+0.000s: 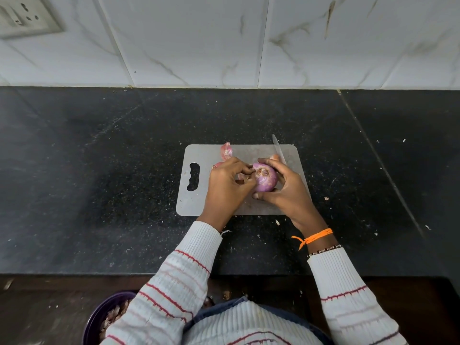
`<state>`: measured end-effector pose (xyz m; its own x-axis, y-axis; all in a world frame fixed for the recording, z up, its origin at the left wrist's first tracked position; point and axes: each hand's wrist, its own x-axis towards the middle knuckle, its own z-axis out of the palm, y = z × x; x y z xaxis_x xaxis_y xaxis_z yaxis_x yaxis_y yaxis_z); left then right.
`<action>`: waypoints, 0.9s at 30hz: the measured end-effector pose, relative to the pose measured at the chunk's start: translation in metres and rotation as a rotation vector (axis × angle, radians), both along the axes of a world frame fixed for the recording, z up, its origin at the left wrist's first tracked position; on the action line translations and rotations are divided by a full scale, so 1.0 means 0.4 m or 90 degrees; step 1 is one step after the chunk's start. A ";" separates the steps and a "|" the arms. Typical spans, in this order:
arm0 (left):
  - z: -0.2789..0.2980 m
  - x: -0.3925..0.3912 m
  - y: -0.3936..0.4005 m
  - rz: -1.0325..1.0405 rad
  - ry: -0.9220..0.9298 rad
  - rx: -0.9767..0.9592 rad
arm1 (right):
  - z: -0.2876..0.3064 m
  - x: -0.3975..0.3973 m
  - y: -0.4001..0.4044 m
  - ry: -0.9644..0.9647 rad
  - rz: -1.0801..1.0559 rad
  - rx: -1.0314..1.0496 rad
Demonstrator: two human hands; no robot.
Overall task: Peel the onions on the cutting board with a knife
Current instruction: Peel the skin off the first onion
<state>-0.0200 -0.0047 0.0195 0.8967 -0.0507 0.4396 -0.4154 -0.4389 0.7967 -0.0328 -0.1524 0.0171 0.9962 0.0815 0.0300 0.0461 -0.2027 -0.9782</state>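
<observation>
Right hand [281,185] cupped the onion [265,180] at frame centre above the cutting board [199,202], also clamping the knife [278,148] with blade pointing away, probably for safety. Left hand [227,185] pinched loose skin, fingertips together.

White marble-veined wall tiles [199,41] with a socket [22,16] back a black speckled countertop [99,170].

One onion [265,179], one knife [278,148], one board [196,202] (two hands [227,188] [286,189]).
</observation>
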 end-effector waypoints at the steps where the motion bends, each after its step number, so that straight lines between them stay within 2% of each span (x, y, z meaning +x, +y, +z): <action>1: -0.001 0.001 0.001 -0.001 0.002 0.006 | 0.000 -0.001 0.001 -0.001 0.000 -0.007; 8: 0.004 0.002 0.003 0.025 0.018 -0.044 | 0.004 -0.001 0.002 0.010 -0.016 0.006; 16: 0.000 0.004 0.002 0.026 0.029 -0.032 | -0.001 0.004 0.011 0.008 -0.027 -0.026; 27: -0.015 -0.003 -0.013 0.084 0.019 0.079 | -0.014 0.007 0.038 0.000 -0.069 -0.104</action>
<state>-0.0213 -0.0099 0.0134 0.9119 0.0166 0.4100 -0.3239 -0.5843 0.7441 -0.0299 -0.1372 0.0116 0.9995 -0.0218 0.0244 0.0148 -0.3631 -0.9316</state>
